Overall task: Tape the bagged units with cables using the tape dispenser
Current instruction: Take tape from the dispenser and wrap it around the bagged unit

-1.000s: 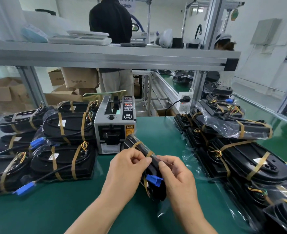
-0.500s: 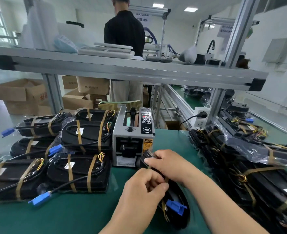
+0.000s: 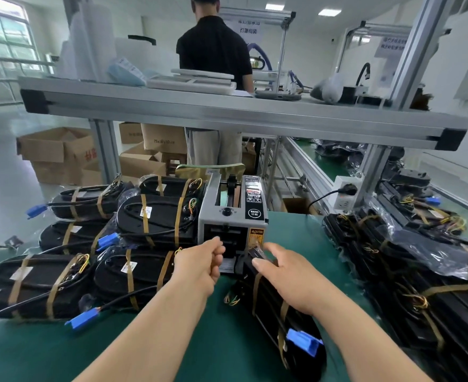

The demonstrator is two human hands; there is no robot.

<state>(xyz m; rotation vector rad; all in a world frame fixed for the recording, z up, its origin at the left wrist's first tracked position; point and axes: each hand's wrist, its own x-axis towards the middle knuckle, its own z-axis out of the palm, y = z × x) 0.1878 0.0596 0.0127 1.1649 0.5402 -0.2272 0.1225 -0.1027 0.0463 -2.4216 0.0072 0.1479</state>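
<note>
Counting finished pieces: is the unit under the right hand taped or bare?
Taped: brown tape bands wrap the bagged unit that the right hand grips.

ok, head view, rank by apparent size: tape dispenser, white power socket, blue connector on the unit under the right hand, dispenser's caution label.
1. tape dispenser
2. white power socket and blue connector: look alike, connector nearer the camera, so unranked
3. caution label

Factory assembly line: green-matted workbench (image 3: 227, 348), aluminium-profile overhead shelf (image 3: 227, 117), stacks of taped black bagged units (image 3: 155, 216), brown cardboard cartons (image 3: 59, 155) on floor.
</note>
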